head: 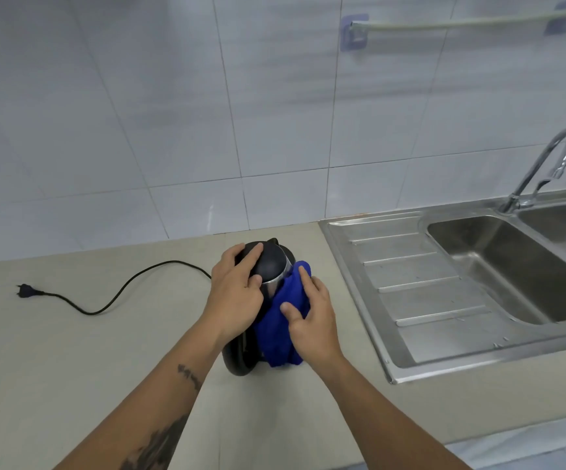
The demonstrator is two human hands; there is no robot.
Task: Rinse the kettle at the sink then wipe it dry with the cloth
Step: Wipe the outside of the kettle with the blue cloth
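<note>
Head view: kettle point(269, 266) upright on beige counter point(71, 351), just left of sink point(410, 300) drainboard, long axis vertical, black lid up, spout pointing away toward tiled wall point(173, 113). Left hand point(237, 296) laid over lid and upper left flank, fingers fairly straight and spread, thumb hooked round steel band; steadying more than gripping, judged open. Right hand point(308, 320) presses blue cloth point(283, 323) flat against kettle's right side, fingers extended, thumb on cloth; no pinch seen, palm-push contact. Cloth hangs from near lid level down to base, draped between right palm and kettle wall, lower end touching counter or just above, cannot tell which.

Key relation: kettle sits directly left of right hand, cloth sandwiched between; wipe stroke likely runs along vertical axis or round the body. Left side and back of kettle not covered by cloth, nearer left hand, so probably needs a turn of the body or cloth swap to reach. Handle side facing camera, mostly hidden behind cloth and wrists.

Power cord point(132, 283) trails left from behind kettle to loose plug point(25, 291), unplugged. Sink basin holds nothing visible; a few droplets on drainboard. Tap point(546, 164) off, no stream. Kettle interior not visible, lid closed. Drying stage judged under way.
</note>
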